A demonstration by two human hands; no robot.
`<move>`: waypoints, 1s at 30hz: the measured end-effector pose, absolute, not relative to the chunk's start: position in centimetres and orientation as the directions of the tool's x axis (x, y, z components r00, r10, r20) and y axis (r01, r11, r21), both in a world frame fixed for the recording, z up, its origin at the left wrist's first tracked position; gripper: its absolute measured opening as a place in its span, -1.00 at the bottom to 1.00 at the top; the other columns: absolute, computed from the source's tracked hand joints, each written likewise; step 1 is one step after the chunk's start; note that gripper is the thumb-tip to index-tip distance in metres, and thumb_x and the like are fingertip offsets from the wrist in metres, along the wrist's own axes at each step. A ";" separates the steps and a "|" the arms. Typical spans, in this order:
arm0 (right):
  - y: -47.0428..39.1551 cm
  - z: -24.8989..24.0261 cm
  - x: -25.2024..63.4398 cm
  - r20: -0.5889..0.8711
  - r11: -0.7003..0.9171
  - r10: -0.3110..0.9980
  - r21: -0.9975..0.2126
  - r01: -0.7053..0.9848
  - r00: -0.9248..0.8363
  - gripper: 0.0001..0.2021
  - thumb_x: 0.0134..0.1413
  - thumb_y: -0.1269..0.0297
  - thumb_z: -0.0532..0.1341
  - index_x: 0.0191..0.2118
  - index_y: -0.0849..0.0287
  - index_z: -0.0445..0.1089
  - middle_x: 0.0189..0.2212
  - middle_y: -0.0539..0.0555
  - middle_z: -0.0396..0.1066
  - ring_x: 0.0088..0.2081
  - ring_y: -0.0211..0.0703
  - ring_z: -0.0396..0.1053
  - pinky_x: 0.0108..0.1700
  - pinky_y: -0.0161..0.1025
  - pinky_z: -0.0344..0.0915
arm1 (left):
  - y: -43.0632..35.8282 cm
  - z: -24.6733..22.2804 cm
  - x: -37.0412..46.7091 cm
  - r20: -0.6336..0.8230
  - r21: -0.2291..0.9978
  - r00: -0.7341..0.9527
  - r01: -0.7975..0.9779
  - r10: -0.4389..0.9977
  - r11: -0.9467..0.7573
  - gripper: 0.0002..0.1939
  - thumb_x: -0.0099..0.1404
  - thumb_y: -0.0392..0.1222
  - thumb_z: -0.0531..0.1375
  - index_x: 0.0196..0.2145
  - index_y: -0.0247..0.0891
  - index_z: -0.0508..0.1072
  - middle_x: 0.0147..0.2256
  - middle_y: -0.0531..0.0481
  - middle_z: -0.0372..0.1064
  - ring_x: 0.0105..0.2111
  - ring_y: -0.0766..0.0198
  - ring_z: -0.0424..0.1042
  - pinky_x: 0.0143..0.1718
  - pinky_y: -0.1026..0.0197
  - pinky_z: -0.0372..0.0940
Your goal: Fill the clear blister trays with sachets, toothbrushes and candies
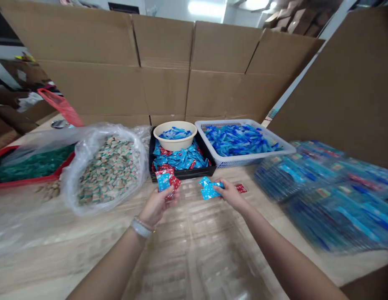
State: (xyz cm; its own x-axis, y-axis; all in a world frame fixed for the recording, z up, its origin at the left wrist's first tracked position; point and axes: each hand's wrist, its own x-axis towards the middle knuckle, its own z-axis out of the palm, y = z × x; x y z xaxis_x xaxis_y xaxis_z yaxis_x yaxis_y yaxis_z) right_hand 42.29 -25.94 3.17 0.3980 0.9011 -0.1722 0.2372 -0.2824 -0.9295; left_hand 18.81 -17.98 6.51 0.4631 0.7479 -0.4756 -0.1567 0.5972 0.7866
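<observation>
My left hand [159, 204] is closed on several small red and blue packets [164, 180], held fanned just in front of the black tray [184, 174]. In my right hand [228, 192], between thumb and fingers, are some light blue packets [208, 188] with white marks. A red packet [240, 188] shows just beyond the right hand; whether it touches the fingers I cannot tell. More blue and red packets [181, 160] fill the black tray. Inside that tray, on top of them, sits a cream bowl [175, 144] of small blue pieces.
Right of the tray stands a white basket [256, 156] of blue plastic pieces. Stacked clear packs [334, 200] lie at the right. To the left are a plastic bag [69, 191] of small wrapped pieces and a red tray [64, 168] with green items. Cardboard [169, 91] walls the back.
</observation>
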 end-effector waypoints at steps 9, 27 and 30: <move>-24.2 4.3 44.0 -0.339 -0.367 0.930 -0.824 0.432 0.143 -0.86 -0.23 0.32 0.14 -0.43 0.19 0.19 -0.72 -0.14 0.18 -0.71 -0.40 0.13 -0.67 -0.42 0.09 | -17.8 6.1 9.9 -0.501 0.844 0.329 -0.019 0.801 0.536 -0.75 -0.05 -0.20 0.26 -0.36 -0.30 0.38 -0.54 0.06 0.38 -0.64 0.45 0.31 -0.68 0.45 0.12; -26.4 7.9 42.1 -0.232 -0.290 0.954 -0.872 0.395 0.189 -0.75 -0.21 0.14 0.17 -0.38 0.19 0.26 -0.65 -0.08 0.22 -0.65 -0.35 0.17 -0.64 -0.38 0.12 | -16.3 6.6 8.8 -0.686 0.625 0.466 -0.014 0.558 0.780 -0.90 0.00 -0.23 0.21 -0.50 -0.31 0.38 -0.66 0.05 0.35 -0.69 0.43 0.31 -0.68 0.44 0.20; -29.1 5.5 35.8 -0.227 -0.288 0.942 -0.925 0.248 0.249 -0.71 -0.19 0.06 0.14 -0.36 0.16 0.21 -0.66 -0.11 0.17 -0.67 -0.33 0.15 -0.66 -0.35 0.14 | -19.7 6.8 7.3 -0.612 0.709 0.453 -0.049 0.648 0.704 -0.80 -0.01 -0.19 0.23 -0.39 -0.32 0.40 -0.45 -0.04 0.43 -0.54 0.36 0.39 -0.54 0.37 0.28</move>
State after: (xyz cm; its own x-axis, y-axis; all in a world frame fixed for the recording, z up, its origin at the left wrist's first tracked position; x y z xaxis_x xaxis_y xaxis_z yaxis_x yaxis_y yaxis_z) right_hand 35.78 -29.05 5.51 0.2494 0.9415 -0.2266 0.2479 -0.2882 -0.9249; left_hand 7.28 -19.67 6.85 0.4528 0.6484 -0.6120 -0.0492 0.7035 0.7090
